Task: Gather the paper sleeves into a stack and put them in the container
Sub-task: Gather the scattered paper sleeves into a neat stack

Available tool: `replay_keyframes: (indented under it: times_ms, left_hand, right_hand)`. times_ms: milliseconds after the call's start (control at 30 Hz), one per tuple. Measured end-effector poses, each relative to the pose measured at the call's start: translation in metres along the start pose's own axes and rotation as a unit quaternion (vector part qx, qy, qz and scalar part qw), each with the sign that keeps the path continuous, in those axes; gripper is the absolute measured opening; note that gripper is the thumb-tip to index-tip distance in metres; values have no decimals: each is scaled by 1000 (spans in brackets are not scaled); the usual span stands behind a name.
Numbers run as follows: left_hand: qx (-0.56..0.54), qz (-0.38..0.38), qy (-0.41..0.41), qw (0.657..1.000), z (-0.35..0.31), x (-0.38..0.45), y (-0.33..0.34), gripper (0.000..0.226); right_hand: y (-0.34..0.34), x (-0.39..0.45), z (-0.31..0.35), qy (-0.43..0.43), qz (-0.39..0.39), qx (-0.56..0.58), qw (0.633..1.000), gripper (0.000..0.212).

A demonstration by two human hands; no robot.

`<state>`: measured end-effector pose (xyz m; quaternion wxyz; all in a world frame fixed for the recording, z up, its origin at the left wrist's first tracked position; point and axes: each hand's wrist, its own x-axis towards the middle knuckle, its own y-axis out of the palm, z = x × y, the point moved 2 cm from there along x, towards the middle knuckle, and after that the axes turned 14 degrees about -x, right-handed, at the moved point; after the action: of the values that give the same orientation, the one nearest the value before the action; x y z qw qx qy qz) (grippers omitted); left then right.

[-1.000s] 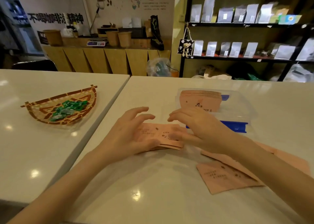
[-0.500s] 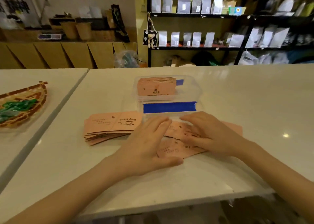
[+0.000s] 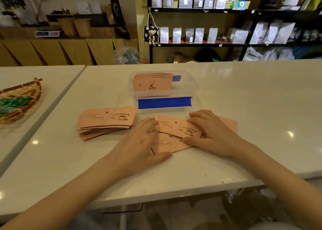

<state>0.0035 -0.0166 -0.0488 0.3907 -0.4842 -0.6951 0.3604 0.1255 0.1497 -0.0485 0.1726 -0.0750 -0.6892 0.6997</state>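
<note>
Several loose pink paper sleeves (image 3: 174,133) with brown coffee print lie overlapped on the white table. My left hand (image 3: 139,142) presses their left edge, thumb along the front. My right hand (image 3: 210,132) rests on their right side, fingers spread over them. A gathered stack of sleeves (image 3: 106,121) sits apart to the left, untouched. Behind, a clear plastic container (image 3: 190,86) with a blue clip (image 3: 164,102) holds an upright row of sleeves (image 3: 152,84).
A woven basket (image 3: 20,100) with green wrapped sweets sits on the neighbouring table at left. The table's front edge runs close below my wrists. Shelves of pouches and a wooden counter stand beyond the table.
Both hands left the stack on the left and moved right onto the loose sleeves. The view swung right and drew back, so the basket slid toward the left edge.
</note>
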Motion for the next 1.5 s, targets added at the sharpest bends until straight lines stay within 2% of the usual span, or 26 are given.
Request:
replay_keyframes:
  times_ms: [233, 400, 600, 767, 867, 933, 1133, 1300, 1500]
  left_hand:
    - [-48, -35, -19, 998, -1, -2, 2, 71]
    - [-78, -76, -10, 994, 0, 1, -6, 59]
    - [-85, -131, 23, 987, 3, -2, -42, 63]
    - [-54, -187, -25, 980, 27, -10, -79, 63]
    - [-35, -208, -60, 976, 46, -19, -98, 68]
    - [-30, -212, -84, 973, 60, -27, -108, 61]
    - [-47, -175, -122, 976, 105, -43, -116, 53]
    - [-82, -174, -122, 974, 126, -48, -113, 69]
    - [-93, -136, -159, 973, 132, -47, -104, 80]
  right_hand:
    - [-4, -4, -6, 10, -42, 25, 999, 75]
    - [-18, -3, -8, 20, -92, 76, 993, 65]
    - [-41, 13, 3, 11, -163, 125, 979, 62]
    - [-48, 42, 24, -2, -144, 172, 975, 65]
    - [-50, 59, 42, -37, -150, 197, 968, 54]
    - [-49, 73, 56, -63, -159, 192, 966, 49]
    - [-37, 104, 88, -107, -143, 139, 974, 66]
    - [-20, 112, 107, -117, -93, 81, 985, 71]
    - [-7, 112, 112, -124, -49, 36, 990, 75]
